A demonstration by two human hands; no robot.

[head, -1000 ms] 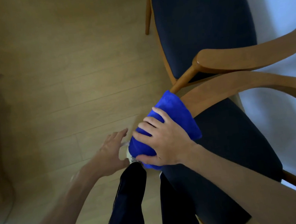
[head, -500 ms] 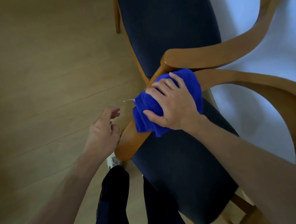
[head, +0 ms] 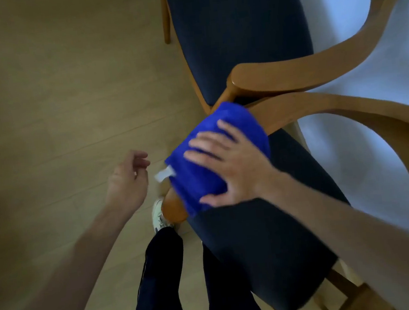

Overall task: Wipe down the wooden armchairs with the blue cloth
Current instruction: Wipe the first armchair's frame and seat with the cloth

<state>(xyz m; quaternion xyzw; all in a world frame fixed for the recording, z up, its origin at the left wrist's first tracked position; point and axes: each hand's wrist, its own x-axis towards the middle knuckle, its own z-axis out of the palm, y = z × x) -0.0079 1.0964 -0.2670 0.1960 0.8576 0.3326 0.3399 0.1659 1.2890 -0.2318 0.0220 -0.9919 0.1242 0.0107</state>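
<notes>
Nearest the camera, the person's dark trouser legs and one pale shoe stand on the wood floor, just beside the front of the near chair. Its dark seat runs away to the right and under the right forearm. Above the shoe, the rounded front end of the near armrest shows bare, and the cloth is draped over the rail directly behind that tip, a white tag hanging off its left edge. The right hand lies flat on top of the cloth, fingers spread and pressing down, thumb along the lower edge; it is pinning rather than pinching. The left hand hangs clear to the left of the rail, loosely half-curled, holding nothing and touching nothing. From the cloth the armrest's long axis runs up and to the right, then curves round toward the backrest; that uncovered stretch lies beyond the fingertips. Judgement: the next stroke should follow that axis, and the right hand alone is placed for it. Farther off, the second chair's armrest sits close behind, almost touching the near rail, with its seat beyond.
</notes>
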